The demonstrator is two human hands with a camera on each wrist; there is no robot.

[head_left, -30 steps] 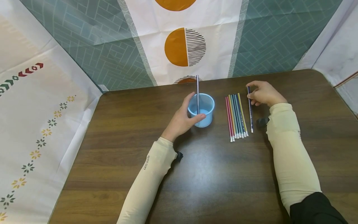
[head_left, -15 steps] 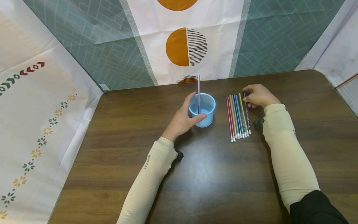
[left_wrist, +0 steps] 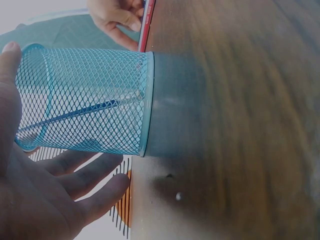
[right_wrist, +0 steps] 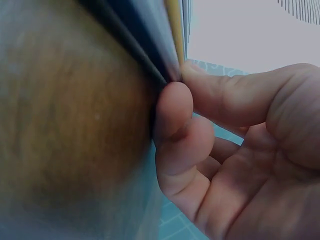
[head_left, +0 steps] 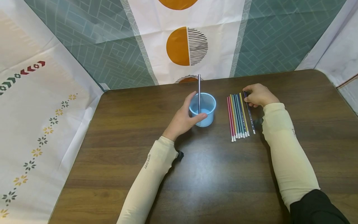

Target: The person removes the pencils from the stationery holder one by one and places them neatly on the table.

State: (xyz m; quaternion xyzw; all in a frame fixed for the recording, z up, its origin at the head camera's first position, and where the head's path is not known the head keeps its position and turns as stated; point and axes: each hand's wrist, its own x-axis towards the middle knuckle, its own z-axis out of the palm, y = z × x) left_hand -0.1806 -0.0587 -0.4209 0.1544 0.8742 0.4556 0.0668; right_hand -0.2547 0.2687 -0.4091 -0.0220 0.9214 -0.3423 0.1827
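A light blue mesh pencil cup (head_left: 205, 122) stands upright on the table. My left hand (head_left: 181, 120) holds it at the left, thumb and index finger around the rim; in the left wrist view, the other fingers spread beside the mesh (left_wrist: 95, 75). One dark striped pencil (head_left: 199, 88) leans inside the cup. To the right, several red, yellow, green and blue pencils (head_left: 236, 116) lie side by side, silver eraser ends toward me. My right hand (head_left: 261, 95) pinches the far end of a dark blue pencil (head_left: 250, 115), which lies slightly angled beside the row's right edge.
The brown wooden table (head_left: 134, 130) extends toward me and to both sides. Behind its far edge hangs a teal and white patterned cloth (head_left: 218, 46), and a white flowered cloth (head_left: 36, 124) hangs at the left. A black device (head_left: 179, 155) sits under the left wrist.
My right hand has moved left with the dark blue pencil, bringing it beside the row. Since half a second ago, its eraser end has swung slightly right. The left hand stays at the cup.
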